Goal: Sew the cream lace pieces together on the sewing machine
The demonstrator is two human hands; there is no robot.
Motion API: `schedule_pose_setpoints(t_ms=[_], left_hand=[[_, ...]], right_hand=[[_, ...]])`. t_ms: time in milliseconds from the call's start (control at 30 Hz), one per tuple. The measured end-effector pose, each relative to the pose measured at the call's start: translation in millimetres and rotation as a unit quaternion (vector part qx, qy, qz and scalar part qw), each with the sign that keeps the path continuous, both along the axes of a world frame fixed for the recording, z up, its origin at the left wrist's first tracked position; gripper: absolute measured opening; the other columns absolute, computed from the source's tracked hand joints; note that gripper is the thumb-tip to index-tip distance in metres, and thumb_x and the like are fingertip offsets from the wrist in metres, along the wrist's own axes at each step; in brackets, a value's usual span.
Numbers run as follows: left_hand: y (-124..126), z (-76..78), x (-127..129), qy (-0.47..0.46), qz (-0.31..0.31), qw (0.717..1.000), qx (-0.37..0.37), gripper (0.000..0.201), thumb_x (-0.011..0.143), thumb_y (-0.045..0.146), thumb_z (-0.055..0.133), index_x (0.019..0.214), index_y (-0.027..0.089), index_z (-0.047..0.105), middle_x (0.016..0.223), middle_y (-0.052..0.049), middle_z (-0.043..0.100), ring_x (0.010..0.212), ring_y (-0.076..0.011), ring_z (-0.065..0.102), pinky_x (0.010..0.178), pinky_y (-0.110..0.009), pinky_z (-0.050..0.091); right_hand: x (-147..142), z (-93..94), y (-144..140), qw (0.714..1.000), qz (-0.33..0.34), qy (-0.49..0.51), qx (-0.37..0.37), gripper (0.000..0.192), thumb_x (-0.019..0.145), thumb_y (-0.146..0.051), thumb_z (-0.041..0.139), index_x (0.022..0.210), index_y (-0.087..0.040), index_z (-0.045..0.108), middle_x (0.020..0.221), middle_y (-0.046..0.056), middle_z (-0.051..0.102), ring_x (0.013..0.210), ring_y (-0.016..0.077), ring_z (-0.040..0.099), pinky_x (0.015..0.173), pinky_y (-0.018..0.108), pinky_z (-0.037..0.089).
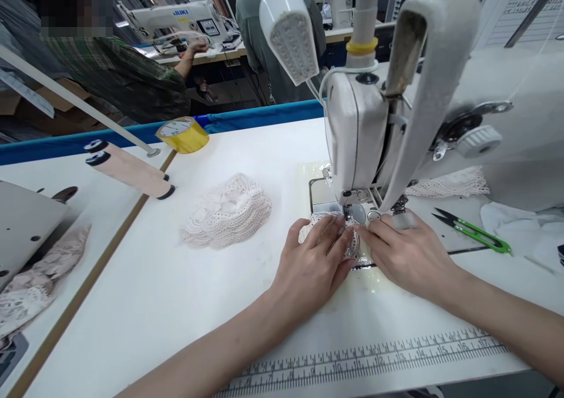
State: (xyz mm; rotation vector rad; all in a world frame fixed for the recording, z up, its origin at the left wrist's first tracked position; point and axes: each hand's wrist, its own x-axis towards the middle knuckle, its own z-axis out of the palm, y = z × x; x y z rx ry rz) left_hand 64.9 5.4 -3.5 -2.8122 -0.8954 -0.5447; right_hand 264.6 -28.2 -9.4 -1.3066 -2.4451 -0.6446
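Note:
A piece of white lace [353,246] lies under the needle and presser foot of the white sewing machine [352,134]. Bent over its left side are the fingers of my left hand [314,256], holding it down against the machine bed, thumb tucked near the index finger. My right hand [405,246] has its fingertips pressed together at the lace's right edge, close beside the presser foot; a grey band wraps one finger. Part of the lace is hidden beneath both hands. Left of them, a stack of lace pieces [229,213] rests on the white table [185,304].
Green-handled thread snips [478,232] lie right of my right hand. More lace [449,184] sits behind the machine head. Two thread cones [130,169] and yellow tape [185,135] are at far left. A ruler scale [352,363] runs along the front edge. Two people work beyond.

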Motion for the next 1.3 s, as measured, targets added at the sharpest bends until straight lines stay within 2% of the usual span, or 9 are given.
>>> schedule_pose_setpoints(t_ms=[367,600,733,900,1000,1067,1133,1233,1300], left_hand=[[-0.9,-1.2,0.7,-0.002,0.005,1.0,0.004,0.035,0.097,0.035,0.044,0.126,0.02,0.056,0.129,-0.007,0.06,0.121,-0.0229,0.051,0.099,-0.043,0.028],[3.7,-1.1,1.2,-0.003,0.011,1.0,0.003,0.036,0.097,0.036,0.044,0.127,0.021,0.054,0.128,-0.005,0.06,0.121,-0.0221,0.05,0.099,-0.044,0.028],[5.2,-1.3,1.5,-0.002,0.014,1.0,0.0,0.036,0.097,0.037,0.044,0.128,0.022,0.054,0.128,-0.005,0.06,0.12,-0.0224,0.051,0.099,-0.044,0.028],[5.3,-3.4,1.5,-0.008,0.006,1.0,0.025,0.036,0.096,0.036,0.046,0.127,0.021,0.054,0.127,-0.006,0.061,0.122,-0.0223,0.05,0.101,-0.045,0.028],[3.8,-1.7,0.0,-0.034,-0.023,0.998,0.048,0.027,0.093,0.029,0.052,0.118,0.018,0.058,0.12,-0.005,0.065,0.12,-0.0217,0.052,0.103,-0.042,0.032],[1.7,2.6,-1.9,-0.045,-0.05,0.997,0.033,0.02,0.091,0.025,0.054,0.107,0.016,0.061,0.11,-0.005,0.068,0.111,-0.0212,0.057,0.097,-0.038,0.04],[-1.0,9.0,-4.2,-0.03,-0.059,0.998,-0.019,0.019,0.088,0.028,0.056,0.101,0.014,0.06,0.102,-0.007,0.067,0.099,-0.0214,0.06,0.083,-0.035,0.049],[-4.0,17.5,-6.2,0.027,-0.042,0.994,-0.1,0.021,0.084,0.024,0.056,0.101,0.013,0.056,0.101,-0.009,0.062,0.089,-0.0224,0.059,0.067,-0.033,0.052],[-3.9,19.4,-5.5,0.054,-0.032,0.992,-0.112,0.02,0.08,0.013,0.051,0.1,0.014,0.054,0.1,-0.01,0.06,0.089,-0.0226,0.058,0.062,-0.031,0.052]], right_hand=[[-0.5,-2.9,1.9,1.0,0.0,0.009,0.01,0.026,0.083,-0.006,0.053,0.103,-0.009,0.068,0.082,0.007,0.069,0.078,0.0195,0.058,0.072,0.036,0.035],[-0.3,-2.2,2.8,0.999,-0.021,-0.024,0.001,0.027,0.081,-0.007,0.054,0.104,-0.01,0.067,0.073,0.005,0.067,0.077,0.02,0.057,0.071,0.036,0.033],[-0.6,-2.1,4.2,0.999,-0.024,-0.026,-0.003,0.029,0.082,-0.008,0.053,0.108,-0.009,0.066,0.078,0.007,0.069,0.079,0.0205,0.058,0.074,0.037,0.034],[-0.7,0.1,5.9,1.0,-0.017,-0.006,0.007,0.024,0.084,-0.008,0.051,0.1,-0.011,0.068,0.075,0.005,0.069,0.077,0.0198,0.058,0.072,0.037,0.035],[0.7,2.1,4.4,0.999,0.014,0.025,0.022,0.023,0.085,-0.007,0.051,0.099,-0.012,0.068,0.087,0.005,0.071,0.078,0.0184,0.058,0.073,0.036,0.036],[1.9,3.0,3.1,0.998,0.044,0.042,0.018,0.024,0.086,-0.004,0.049,0.099,-0.012,0.067,0.099,0.005,0.071,0.081,0.0173,0.059,0.074,0.035,0.037],[2.8,3.1,2.7,0.997,0.063,0.054,-0.002,0.025,0.086,-0.003,0.048,0.098,-0.012,0.067,0.105,0.004,0.07,0.083,0.0165,0.059,0.073,0.033,0.038],[3.2,2.4,4.3,0.994,0.072,0.083,-0.017,0.023,0.087,-0.004,0.048,0.095,-0.014,0.068,0.102,0.002,0.071,0.085,0.0157,0.061,0.071,0.031,0.039],[3.4,2.4,5.7,0.99,0.078,0.112,-0.027,0.02,0.088,-0.01,0.05,0.095,-0.015,0.068,0.101,0.002,0.071,0.083,0.0154,0.061,0.069,0.03,0.04]])
